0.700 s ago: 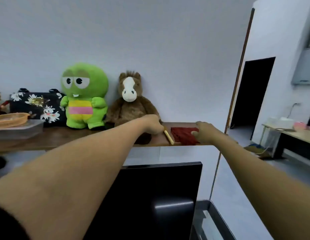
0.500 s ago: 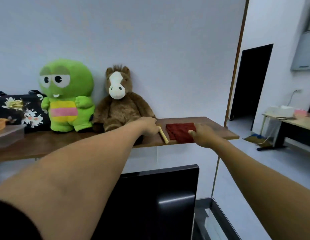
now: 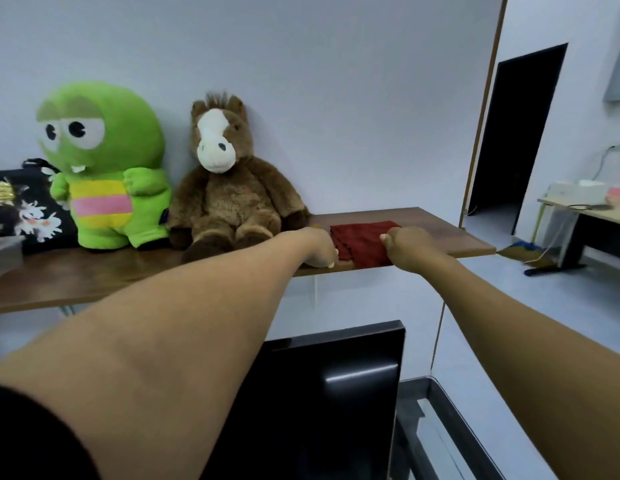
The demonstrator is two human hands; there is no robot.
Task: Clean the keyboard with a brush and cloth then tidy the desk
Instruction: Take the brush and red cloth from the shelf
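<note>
Head view shows the left hand (image 3: 319,249) curled closed over a pale brush handle (image 3: 331,265) by the shelf's (image 3: 454,233) front edge, only its tip showing. Just beside it, the right hand (image 3: 407,245) pinches the red cloth (image 3: 362,242), folded and rumpled near the shelf's right end. Lifting both straight up, judging by the nearby plush horse (image 3: 228,199), would avoid snagging.
</note>
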